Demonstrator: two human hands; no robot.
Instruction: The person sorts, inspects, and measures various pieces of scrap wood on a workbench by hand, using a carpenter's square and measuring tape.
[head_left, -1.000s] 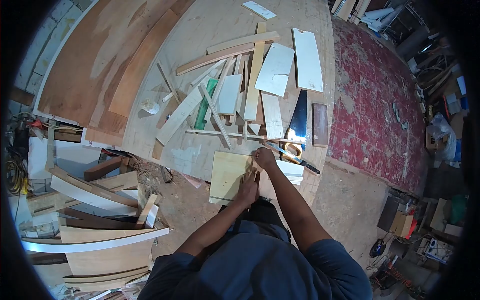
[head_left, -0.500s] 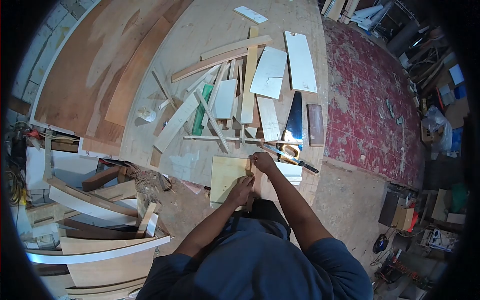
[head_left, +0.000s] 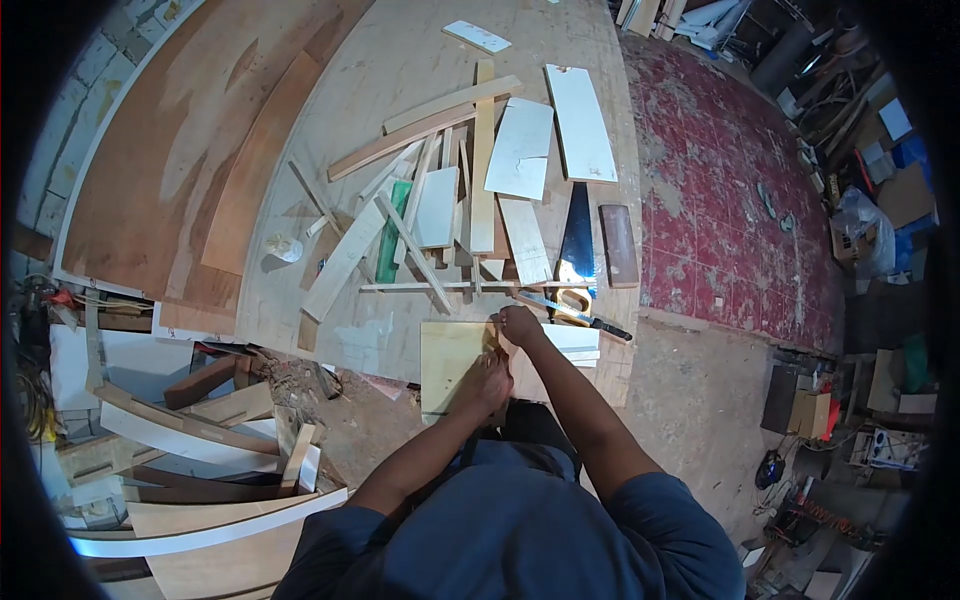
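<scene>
A pale yellowish wooden board (head_left: pixel 450 360) lies flat at the table's near edge, right in front of my body. My left hand (head_left: pixel 492 384) is at the right edge of this board, fingers bent and close together; what they grip is hidden. Just beyond it, my right hand (head_left: pixel 518 325) is closed in a pinch at the board's far right corner. The thing between its fingertips is too small to name. A handsaw (head_left: pixel 576 240) with a yellowish handle lies past my right hand, and a dark-handled tool (head_left: pixel 605 328) rests close to its right.
Loose wood strips and a white board (head_left: pixel 522 150) are heaped across the table (head_left: pixel 350 100). A brown block (head_left: pixel 619 245) lies by its right edge, and a green strip (head_left: pixel 393 230) among the offcuts. Curved wooden pieces (head_left: pixel 190 435) are stacked at lower left.
The view has shifted slightly, so the table contents appear further left. My left hand has turned and its fingers have curled at the board's edge. My right hand stays pinched near the same corner.
</scene>
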